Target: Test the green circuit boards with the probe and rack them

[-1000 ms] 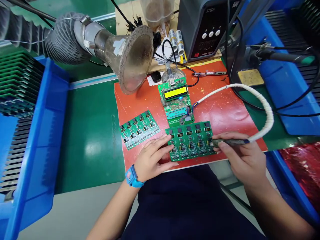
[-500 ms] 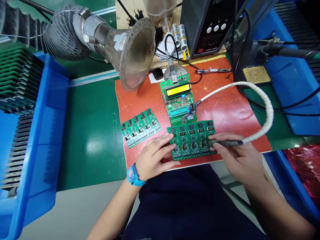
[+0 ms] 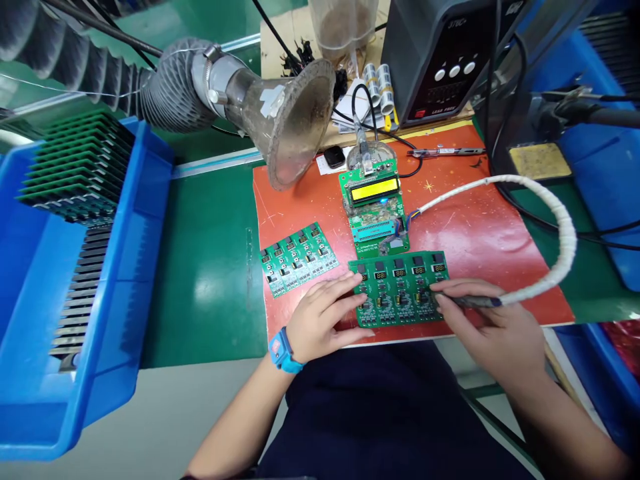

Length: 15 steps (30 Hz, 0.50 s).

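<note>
The left hand (image 3: 325, 320) lies with its fingers spread over the left end of a green circuit-board panel (image 3: 400, 290) near the front edge of the red mat (image 3: 480, 227) on the desk (image 3: 200, 293). The right hand (image 3: 493, 327) is pinched around a probe (image 3: 473, 301), its tip at the panel's right end; whether it makes contact cannot be told.

Just behind the panel sits a programmer board (image 3: 373, 207) with a lit yellow display; a second panel (image 3: 299, 260) lies to the left.

The left blue bin (image 3: 107, 387) holds a stack of green boards (image 3: 77, 160), edges spaced apart, above a slotted rack (image 3: 83, 300). The lower-right blue bin (image 3: 595, 373) contains shiny red film (image 3: 625, 350). Behind the mat stands a clear plastic container (image 3: 345, 27), its contents unclear, beside a soldering station (image 3: 445, 87).
</note>
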Each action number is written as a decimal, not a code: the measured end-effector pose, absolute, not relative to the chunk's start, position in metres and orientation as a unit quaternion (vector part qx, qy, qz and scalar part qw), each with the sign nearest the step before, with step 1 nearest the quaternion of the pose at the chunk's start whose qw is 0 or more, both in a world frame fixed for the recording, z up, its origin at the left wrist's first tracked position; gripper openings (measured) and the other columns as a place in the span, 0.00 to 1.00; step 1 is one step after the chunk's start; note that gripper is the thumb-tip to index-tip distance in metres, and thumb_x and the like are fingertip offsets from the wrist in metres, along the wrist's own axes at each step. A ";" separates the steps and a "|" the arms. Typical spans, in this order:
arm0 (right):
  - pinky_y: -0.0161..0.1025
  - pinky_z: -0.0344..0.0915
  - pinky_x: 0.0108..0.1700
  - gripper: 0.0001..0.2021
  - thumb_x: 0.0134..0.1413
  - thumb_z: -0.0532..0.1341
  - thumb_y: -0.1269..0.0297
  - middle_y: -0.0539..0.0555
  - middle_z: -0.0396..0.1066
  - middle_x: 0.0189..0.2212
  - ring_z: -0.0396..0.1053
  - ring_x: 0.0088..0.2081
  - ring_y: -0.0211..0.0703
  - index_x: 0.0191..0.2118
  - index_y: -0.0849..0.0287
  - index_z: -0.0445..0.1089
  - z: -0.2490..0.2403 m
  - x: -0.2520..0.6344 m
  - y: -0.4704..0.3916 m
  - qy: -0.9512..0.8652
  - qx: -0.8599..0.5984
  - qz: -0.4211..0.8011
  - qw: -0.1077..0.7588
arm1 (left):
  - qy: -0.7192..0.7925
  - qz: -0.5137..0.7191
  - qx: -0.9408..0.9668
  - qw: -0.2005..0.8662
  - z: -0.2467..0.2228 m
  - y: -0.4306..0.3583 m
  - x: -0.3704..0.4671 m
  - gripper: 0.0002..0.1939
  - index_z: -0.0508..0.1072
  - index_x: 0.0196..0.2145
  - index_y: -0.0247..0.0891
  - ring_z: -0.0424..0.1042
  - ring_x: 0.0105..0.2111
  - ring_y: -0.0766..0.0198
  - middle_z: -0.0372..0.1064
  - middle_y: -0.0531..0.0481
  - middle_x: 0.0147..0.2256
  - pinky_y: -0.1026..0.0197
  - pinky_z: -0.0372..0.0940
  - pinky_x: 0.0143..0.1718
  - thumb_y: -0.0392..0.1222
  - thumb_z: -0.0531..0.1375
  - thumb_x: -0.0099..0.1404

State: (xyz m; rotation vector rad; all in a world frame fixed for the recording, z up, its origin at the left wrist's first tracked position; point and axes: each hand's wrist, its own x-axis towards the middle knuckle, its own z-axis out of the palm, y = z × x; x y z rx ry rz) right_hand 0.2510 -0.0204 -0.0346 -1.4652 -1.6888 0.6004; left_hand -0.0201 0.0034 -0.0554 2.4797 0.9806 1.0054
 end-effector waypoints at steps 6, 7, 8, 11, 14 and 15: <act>0.43 0.74 0.47 0.05 0.62 0.63 0.64 0.52 0.75 0.39 0.75 0.42 0.46 0.44 0.53 0.71 -0.037 0.259 -0.024 -0.674 -0.572 0.264 0.386 | 0.346 0.337 0.862 0.155 -0.054 0.002 -0.020 0.27 0.68 0.54 0.37 0.72 0.55 0.52 0.70 0.37 0.55 0.51 0.72 0.52 0.57 0.64 0.64; 0.44 0.74 0.46 0.05 0.62 0.62 0.64 0.52 0.75 0.39 0.75 0.42 0.47 0.44 0.53 0.71 -0.037 0.259 -0.024 -0.674 -0.573 0.265 0.384 | 0.350 0.329 0.863 0.155 -0.054 0.001 -0.019 0.28 0.68 0.55 0.37 0.71 0.55 0.51 0.69 0.36 0.55 0.51 0.71 0.53 0.58 0.63 0.64; 0.44 0.74 0.46 0.05 0.62 0.62 0.64 0.52 0.75 0.39 0.75 0.42 0.47 0.44 0.53 0.71 -0.036 0.258 -0.023 -0.675 -0.573 0.263 0.383 | 0.353 0.318 0.866 0.155 -0.053 0.000 -0.018 0.30 0.67 0.56 0.37 0.70 0.56 0.50 0.67 0.36 0.56 0.50 0.70 0.54 0.59 0.63 0.64; 0.43 0.73 0.45 0.04 0.63 0.62 0.63 0.52 0.76 0.39 0.75 0.41 0.46 0.43 0.53 0.71 -0.034 0.257 -0.022 -0.683 -0.572 0.248 0.381 | 0.357 0.288 0.879 0.134 -0.053 -0.002 -0.015 0.31 0.66 0.59 0.38 0.68 0.56 0.49 0.62 0.35 0.58 0.48 0.70 0.53 0.61 0.59 0.66; 0.42 0.73 0.45 0.04 0.63 0.62 0.64 0.52 0.76 0.39 0.75 0.41 0.45 0.42 0.53 0.70 -0.034 0.256 -0.021 -0.682 -0.572 0.248 0.383 | 0.359 0.269 0.886 0.115 -0.053 -0.004 -0.012 0.27 0.67 0.59 0.40 0.66 0.57 0.48 0.58 0.35 0.59 0.47 0.69 0.53 0.58 0.56 0.70; 0.42 0.72 0.45 0.04 0.63 0.62 0.64 0.51 0.75 0.39 0.75 0.41 0.45 0.42 0.53 0.70 -0.035 0.257 -0.022 -0.680 -0.571 0.252 0.384 | 0.361 0.264 0.887 0.115 -0.054 -0.004 -0.012 0.26 0.67 0.59 0.40 0.65 0.57 0.48 0.57 0.36 0.59 0.47 0.69 0.54 0.57 0.55 0.70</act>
